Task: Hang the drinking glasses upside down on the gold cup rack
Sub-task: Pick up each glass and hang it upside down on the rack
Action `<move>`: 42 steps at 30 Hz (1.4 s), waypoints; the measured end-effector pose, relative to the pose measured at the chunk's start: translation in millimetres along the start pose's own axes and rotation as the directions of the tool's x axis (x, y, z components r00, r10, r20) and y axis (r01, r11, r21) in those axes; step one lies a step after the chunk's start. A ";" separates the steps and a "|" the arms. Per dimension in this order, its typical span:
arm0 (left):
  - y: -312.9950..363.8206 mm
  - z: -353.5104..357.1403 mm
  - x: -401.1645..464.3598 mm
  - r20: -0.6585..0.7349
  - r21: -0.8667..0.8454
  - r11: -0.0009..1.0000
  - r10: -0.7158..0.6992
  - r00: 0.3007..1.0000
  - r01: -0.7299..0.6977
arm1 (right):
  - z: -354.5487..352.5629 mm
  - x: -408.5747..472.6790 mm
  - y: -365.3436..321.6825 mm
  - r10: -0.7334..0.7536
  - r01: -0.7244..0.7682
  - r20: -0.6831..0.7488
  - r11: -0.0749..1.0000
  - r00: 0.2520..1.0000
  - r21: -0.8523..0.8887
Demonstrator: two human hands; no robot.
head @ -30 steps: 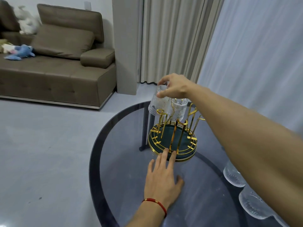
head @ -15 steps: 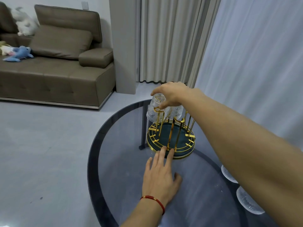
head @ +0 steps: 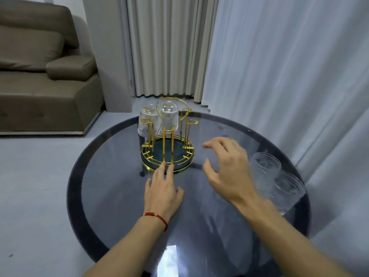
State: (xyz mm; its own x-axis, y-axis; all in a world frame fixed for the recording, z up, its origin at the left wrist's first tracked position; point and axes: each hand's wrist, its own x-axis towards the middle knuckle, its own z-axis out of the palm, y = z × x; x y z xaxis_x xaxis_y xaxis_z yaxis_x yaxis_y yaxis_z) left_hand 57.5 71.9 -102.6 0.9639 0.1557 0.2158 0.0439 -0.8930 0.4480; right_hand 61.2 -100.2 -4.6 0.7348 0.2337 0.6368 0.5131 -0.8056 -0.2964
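A brown sofa (head: 44, 76) stands left of the round dark glass tabletop (head: 111, 176) on pale grey floor (head: 36, 186). Beyond the tabletop hang beige curtains (head: 165, 47); sheer white drapes (head: 289, 66) hang to its right.

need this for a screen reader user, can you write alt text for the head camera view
A gold cup rack on a round dark glass table holds two upside-down glasses. The left hand lies flat with fingertips at the rack's base, while the empty right hand hovers open near two more glasses at the table's right edge.
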 end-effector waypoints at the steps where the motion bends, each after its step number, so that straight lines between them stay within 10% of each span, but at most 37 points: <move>1: 8.0 -1.0 -2.9 -0.020 -0.003 1.000 0.020 1.000 -0.020 | -7.0 -16.7 6.7 0.050 -0.050 -0.024 0.998 0.998 -0.022; 9: 66.4 -9.6 -32.5 -0.061 -0.156 0.981 0.110 0.992 -0.118 | -31.3 -63.1 46.8 0.464 -0.329 0.147 0.786 0.873 -0.524; 20: 92.7 -18.0 -48.1 -0.062 -0.394 0.917 0.043 0.997 -0.064 | -27.3 -72.4 64.8 0.390 -0.226 0.201 0.803 0.898 -0.552; 30: 92.4 -32.5 -42.8 0.329 -0.753 0.633 0.123 0.936 0.181 | -33.8 -71.2 41.2 0.029 -0.054 0.251 0.994 0.967 0.091; 36: 75.6 -42.3 -42.6 0.225 -0.841 0.538 0.262 0.938 0.052 | -30.0 -64.5 19.9 -0.202 0.143 0.268 0.964 0.942 0.225; 39: 71.0 -47.8 -38.2 0.176 -0.890 0.443 0.123 0.977 0.105 | -27.0 -56.9 16.5 -0.153 0.067 0.274 0.952 0.949 0.298; 42: 63.0 -51.8 -29.7 0.211 -0.971 0.122 0.023 0.977 0.207 | -21.8 -54.9 14.5 0.153 -0.302 0.383 0.880 0.911 0.366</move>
State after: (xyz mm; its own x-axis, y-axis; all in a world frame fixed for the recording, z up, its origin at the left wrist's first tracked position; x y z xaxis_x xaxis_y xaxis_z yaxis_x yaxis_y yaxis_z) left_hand 18.0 33.0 -35.8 0.9984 0.0419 0.0381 -0.0499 0.3332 0.9415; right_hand 18.6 -136.6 -28.4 0.9180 0.2979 0.2616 0.3918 -0.5804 -0.7139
